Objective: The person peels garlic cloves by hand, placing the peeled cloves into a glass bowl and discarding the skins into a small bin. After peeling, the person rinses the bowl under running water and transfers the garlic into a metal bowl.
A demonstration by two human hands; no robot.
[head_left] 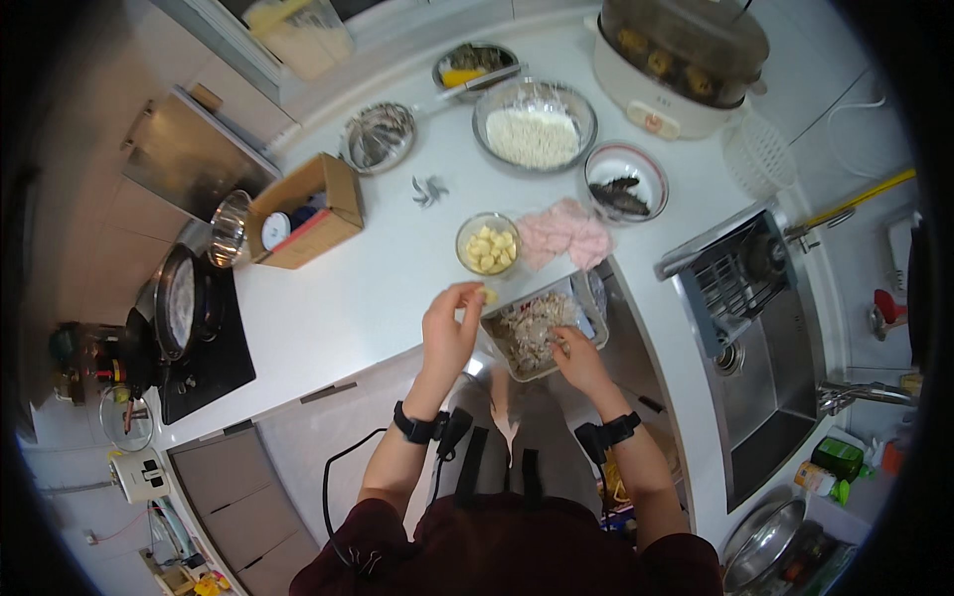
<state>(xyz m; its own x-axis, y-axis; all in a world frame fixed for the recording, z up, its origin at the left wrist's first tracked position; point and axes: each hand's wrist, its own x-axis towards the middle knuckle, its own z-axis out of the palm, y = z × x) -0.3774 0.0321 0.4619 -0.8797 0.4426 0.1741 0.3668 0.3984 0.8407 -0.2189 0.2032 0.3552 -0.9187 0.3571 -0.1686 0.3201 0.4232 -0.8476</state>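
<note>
My left hand (453, 320) pinches a pale peeled garlic clove (487, 295) at the counter's front edge. Just beyond it stands a glass bowl (462, 257) of similar cloves (489, 250). My right hand (580, 363) is over a small bin (531, 372), its fingertips at the papery scraps inside, which look like garlic skins (533, 328). Whether those fingertips hold any scrap is too small to tell. A pink cloth (566, 232) lies crumpled on the counter beside the glass bowl.
Behind the cloth are a bowl of black pieces (620, 195) and a metal bowl of white grains (533, 138). A cardboard box (320, 231) and loose blades (428, 191) lie left. The hob (212, 372) holds a pan (177, 302); a sink (775, 395) is right.
</note>
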